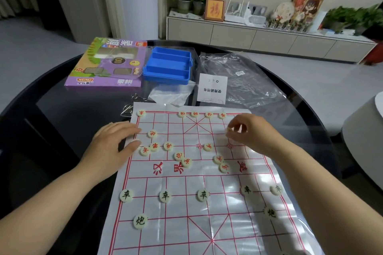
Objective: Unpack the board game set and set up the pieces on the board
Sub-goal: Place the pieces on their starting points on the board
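A white plastic game board with a red grid lies flat on the dark round table. Several cream round pieces with red characters sit on its far half, some in the back row, others loose near the middle. Several pieces with black characters stand in a row on the near half. My left hand lies flat with straight fingers on the board's left edge. My right hand pinches a cream piece just above the far right part of the board.
Behind the board lie a purple game box, an open blue plastic case, a white instruction sheet, crumpled clear bags and metal puzzle rings. The table's rim curves at the right. A cabinet with plants stands beyond.
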`<state>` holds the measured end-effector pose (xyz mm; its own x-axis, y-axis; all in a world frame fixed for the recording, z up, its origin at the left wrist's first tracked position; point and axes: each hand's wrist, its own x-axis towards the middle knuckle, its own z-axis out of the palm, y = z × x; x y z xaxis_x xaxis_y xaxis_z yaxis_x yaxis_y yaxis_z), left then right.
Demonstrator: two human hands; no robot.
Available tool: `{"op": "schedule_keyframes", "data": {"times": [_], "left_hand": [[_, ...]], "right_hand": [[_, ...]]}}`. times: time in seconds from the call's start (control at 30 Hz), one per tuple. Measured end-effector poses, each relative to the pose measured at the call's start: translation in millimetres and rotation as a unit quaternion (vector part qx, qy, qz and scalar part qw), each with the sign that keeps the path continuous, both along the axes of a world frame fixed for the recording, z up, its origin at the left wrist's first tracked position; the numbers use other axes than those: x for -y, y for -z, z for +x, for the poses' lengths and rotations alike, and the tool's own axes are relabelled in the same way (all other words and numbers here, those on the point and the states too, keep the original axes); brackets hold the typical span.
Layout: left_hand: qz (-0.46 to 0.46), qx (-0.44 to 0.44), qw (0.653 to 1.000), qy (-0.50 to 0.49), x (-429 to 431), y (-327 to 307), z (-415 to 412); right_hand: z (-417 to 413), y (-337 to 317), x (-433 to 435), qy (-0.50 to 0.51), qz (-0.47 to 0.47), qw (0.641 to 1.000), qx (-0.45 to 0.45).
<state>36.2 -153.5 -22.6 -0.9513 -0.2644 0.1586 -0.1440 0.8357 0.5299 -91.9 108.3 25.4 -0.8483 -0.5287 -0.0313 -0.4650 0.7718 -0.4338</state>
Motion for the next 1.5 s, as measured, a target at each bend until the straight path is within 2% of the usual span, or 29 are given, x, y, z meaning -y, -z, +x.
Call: {"op": "schedule_keyframes", "data": {"times": [0.23,0.4,0.5,0.67,0.8,1.17,1.5], "left_hand": [[0.012,0.013,0.999,-0.041,3.4,6.7,-3.6],[0.004,-0.037,0.999,-0.01,9.5,14.2,-5.7],[0.015,-0.057,0.998,-0.004,12.1,17.3,-6.2],[0.021,-0.058,0.998,-0.002,16.1,21.7,-7.1],[0.019,-0.06,0.998,0.0,17.3,23.9,-8.2],[0.012,-0.066,0.998,-0.002,15.9,23.0,-7.9],[0.008,-0.074,0.997,0.007,16.0,21.4,-8.0]], "right_hand": [[-11.2,11.5,96.0,-0.061,0.002,0.995,-0.078],[-18.7,24.1,139.0,-0.088,0.048,0.991,-0.09],[-21.4,27.6,144.1,-0.09,0.08,0.989,-0.09],[-21.6,21.5,134.8,-0.111,0.065,0.989,-0.072],[-22.0,20.2,132.6,-0.14,0.096,0.984,-0.062],[-22.0,24.4,138.4,-0.095,0.106,0.986,-0.089],[-18.1,28.0,161.5,-0.11,0.086,0.986,-0.09]]}}
